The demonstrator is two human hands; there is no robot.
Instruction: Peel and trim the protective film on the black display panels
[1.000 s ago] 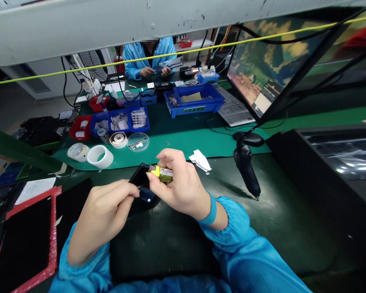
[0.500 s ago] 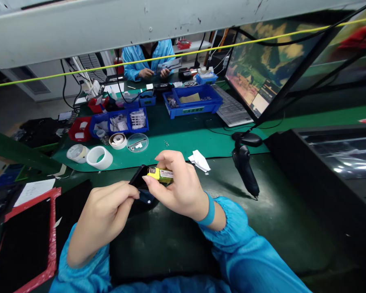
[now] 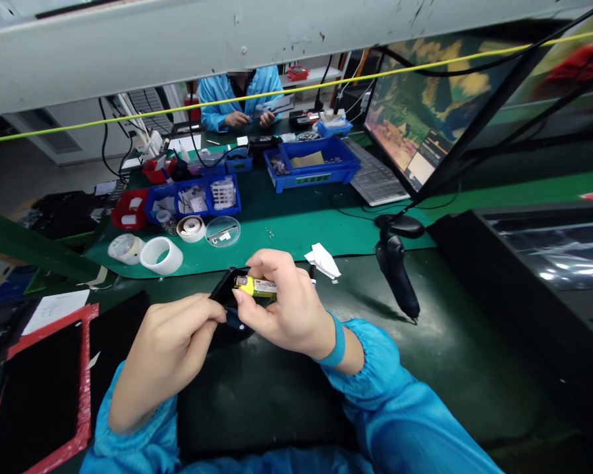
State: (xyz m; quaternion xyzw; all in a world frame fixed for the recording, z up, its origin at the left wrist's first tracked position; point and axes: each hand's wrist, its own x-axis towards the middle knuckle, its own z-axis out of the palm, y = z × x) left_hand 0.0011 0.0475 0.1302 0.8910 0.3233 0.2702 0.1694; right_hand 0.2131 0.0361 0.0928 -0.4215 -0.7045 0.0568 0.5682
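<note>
I have the left hand (image 3: 170, 349) pinching a black part (image 3: 222, 286) over the dark counter (image 3: 261, 395), the right hand (image 3: 292, 304) gripping a yellow lighter (image 3: 263, 287) just beside it. Beyond, I see a white ring (image 3: 151, 261), then a blue tray (image 3: 346, 172).

Worn: bright-blue garment (image 3: 277, 461), slight sheen. Left sleeve (image 3: 141, 431) and right sleeve (image 3: 410, 408) loose, creased, gathered at the wrist ends. Left hand (image 3: 172, 345) bare. Right hand (image 3: 291, 313) bare, with a flat, plain teal band (image 3: 337, 342) round the wrist.
</note>
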